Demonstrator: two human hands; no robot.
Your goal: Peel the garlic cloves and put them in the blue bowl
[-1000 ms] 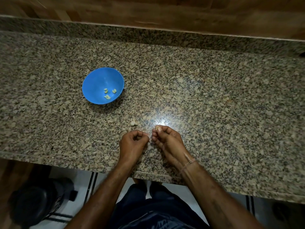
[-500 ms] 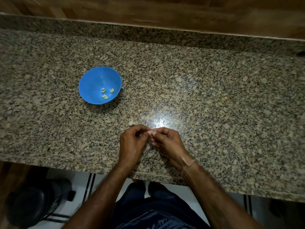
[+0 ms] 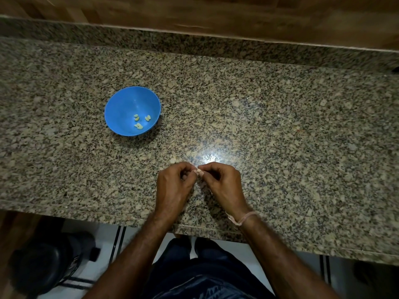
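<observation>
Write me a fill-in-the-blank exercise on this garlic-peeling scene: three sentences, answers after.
1. The peeled cloves lie inside the ____ bowl.
2. The left hand and right hand pinch one garlic clove between them; the bowl stands to their ____.
3. A thin band circles the ____ wrist.

Missing words: blue; left; right.
</observation>
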